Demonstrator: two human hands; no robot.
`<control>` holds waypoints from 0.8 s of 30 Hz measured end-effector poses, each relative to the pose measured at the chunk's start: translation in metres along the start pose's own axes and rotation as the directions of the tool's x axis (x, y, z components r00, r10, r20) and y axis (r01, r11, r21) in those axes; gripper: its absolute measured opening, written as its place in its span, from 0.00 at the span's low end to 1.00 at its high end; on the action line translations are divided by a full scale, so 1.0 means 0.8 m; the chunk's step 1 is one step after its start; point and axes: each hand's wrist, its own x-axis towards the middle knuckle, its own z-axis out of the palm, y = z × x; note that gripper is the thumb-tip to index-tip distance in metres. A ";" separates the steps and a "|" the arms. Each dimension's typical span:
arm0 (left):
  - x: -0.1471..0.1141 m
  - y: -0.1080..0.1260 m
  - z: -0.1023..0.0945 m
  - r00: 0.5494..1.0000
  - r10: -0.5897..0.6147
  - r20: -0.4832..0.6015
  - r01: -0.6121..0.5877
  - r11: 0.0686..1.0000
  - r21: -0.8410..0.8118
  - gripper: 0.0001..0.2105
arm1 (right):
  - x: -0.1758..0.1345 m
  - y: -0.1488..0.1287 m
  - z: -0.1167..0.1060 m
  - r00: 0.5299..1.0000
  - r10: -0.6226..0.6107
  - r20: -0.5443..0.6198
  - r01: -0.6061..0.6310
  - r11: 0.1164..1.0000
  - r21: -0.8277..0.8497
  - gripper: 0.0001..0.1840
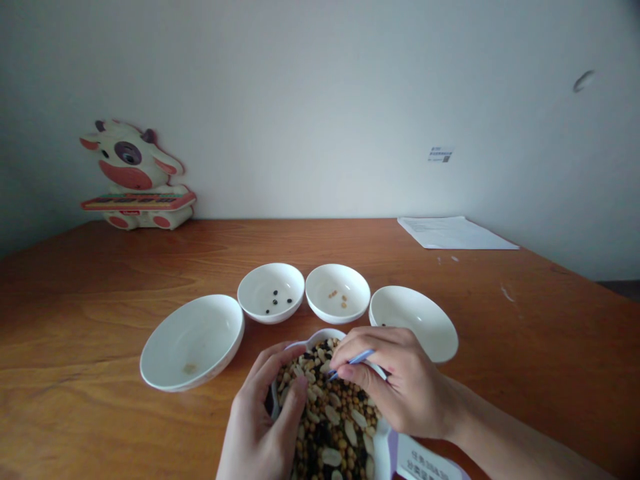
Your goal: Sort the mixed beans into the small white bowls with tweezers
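Observation:
My left hand (pixel 267 417) grips the rim of a white and purple tray (pixel 384 447), thumb over the inside and fingers round the outer edge. Mixed beans and peanuts (pixel 333 417) fill the tray: pale peanuts, yellow-tan beans, black and green ones. Pinched in my right hand (pixel 407 380) are blue tweezers (pixel 361 357), their tips down among the beans near the far side. Whether the tips hold a bean cannot be made out. A label (pixel 430 461) with printed characters sits at the tray's lower right.
Four white bowls arc behind the tray: a left bowl (pixel 200 320) with a pale piece, a bowl (pixel 260 287) with several black beans, one (pixel 337 277) with several tan pieces, and a right bowl (pixel 425 313), partly hidden. Behind are a cow toy keyboard (pixel 137 180) and papers (pixel 457 233).

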 end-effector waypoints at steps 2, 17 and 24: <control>0.000 0.002 0.001 1.000 0.003 -0.002 -0.003 1.000 0.003 0.20 | -0.001 0.000 0.000 1.000 -0.007 0.016 0.007 1.000 0.000 0.07; -0.002 -0.002 -0.001 1.000 -0.011 -0.004 0.011 1.000 0.005 0.21 | -0.003 0.000 -0.003 0.997 0.015 -0.071 -0.020 0.998 -0.062 0.09; 0.000 -0.001 -0.001 1.000 -0.015 0.006 0.015 1.000 0.021 0.20 | -0.003 0.000 -0.003 0.999 0.026 -0.045 -0.029 0.997 -0.072 0.08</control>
